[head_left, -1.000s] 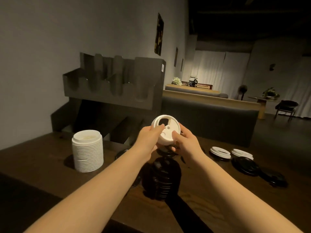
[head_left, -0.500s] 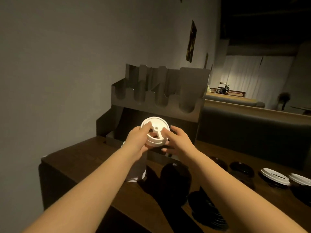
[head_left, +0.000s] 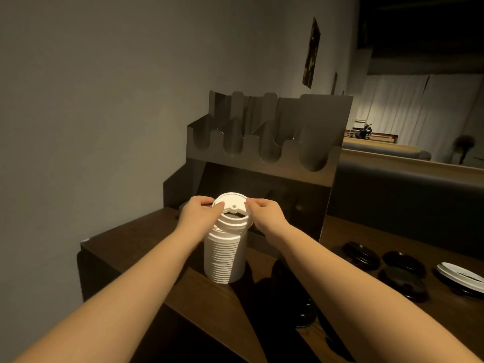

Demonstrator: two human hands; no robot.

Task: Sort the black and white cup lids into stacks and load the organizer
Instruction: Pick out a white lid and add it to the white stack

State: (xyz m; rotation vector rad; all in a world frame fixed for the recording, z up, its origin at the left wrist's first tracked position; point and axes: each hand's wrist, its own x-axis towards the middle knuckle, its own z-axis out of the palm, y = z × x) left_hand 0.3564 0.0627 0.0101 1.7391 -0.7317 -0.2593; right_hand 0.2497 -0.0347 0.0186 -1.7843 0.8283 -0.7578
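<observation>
A tall stack of white lids (head_left: pixel 225 258) stands on the dark wooden counter (head_left: pixel 162 279) in front of the metal organizer (head_left: pixel 264 153). On its top sits one white lid (head_left: pixel 231 208), tilted slightly. My left hand (head_left: pixel 199 214) pinches that lid's left rim and my right hand (head_left: pixel 264 213) pinches its right rim. A stack of black lids (head_left: pixel 301 307) stands low to the right of the white stack, partly hidden by my right forearm.
Several loose black lids (head_left: pixel 361 255) lie on the counter at the right, with a white lid (head_left: pixel 461 276) near the right edge. The organizer's upper slots are empty. A grey wall runs along the left. The counter's left corner (head_left: pixel 85 241) is close.
Both hands carried the white lid down and left from mid-air onto the top of the white stack. My view swung left toward the organizer.
</observation>
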